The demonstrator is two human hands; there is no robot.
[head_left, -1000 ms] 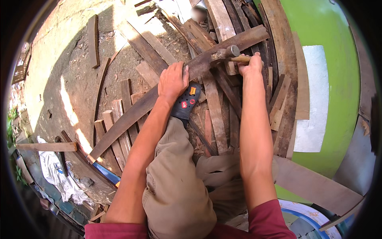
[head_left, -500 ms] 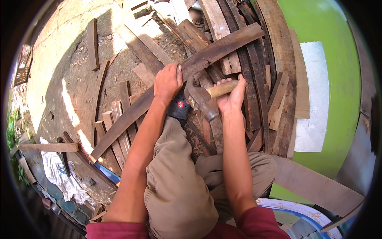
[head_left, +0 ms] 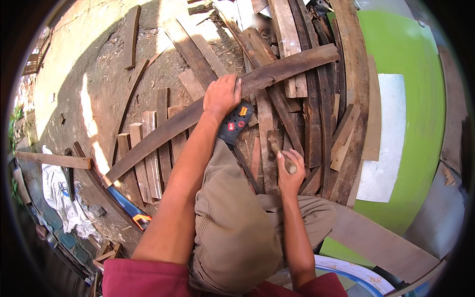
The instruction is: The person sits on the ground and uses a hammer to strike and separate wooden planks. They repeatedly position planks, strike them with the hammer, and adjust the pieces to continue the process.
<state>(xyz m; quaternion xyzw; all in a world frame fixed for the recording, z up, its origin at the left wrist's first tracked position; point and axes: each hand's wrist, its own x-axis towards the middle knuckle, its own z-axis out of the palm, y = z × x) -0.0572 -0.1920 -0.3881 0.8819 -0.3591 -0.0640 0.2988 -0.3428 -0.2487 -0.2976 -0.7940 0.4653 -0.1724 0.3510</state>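
Observation:
A long dark wooden plank (head_left: 292, 67) lies slantwise across other timber in front of me. My left hand (head_left: 222, 96) is wrapped over its middle, beside the toe of a dark clog (head_left: 235, 123) with coloured charms. To the right, my right hand (head_left: 291, 173) grips a hammer (head_left: 273, 140) by its wooden handle. The hammer's head points away from me, low over the boards and apart from the plank; whether it touches the wood beneath I cannot tell.
Several short wood pieces (head_left: 151, 153) lie under the plank's near left end. A saw (head_left: 141, 218) with an orange handle is at lower left, near a white cloth (head_left: 62, 193). Stacked timber (head_left: 311, 123) runs along the right, beside a green panel (head_left: 415, 123).
My right hand has swung the hammer down and turned its head away from me, nearer the boards. My left hand keeps its hold on the plank. The whole view has shifted slightly.

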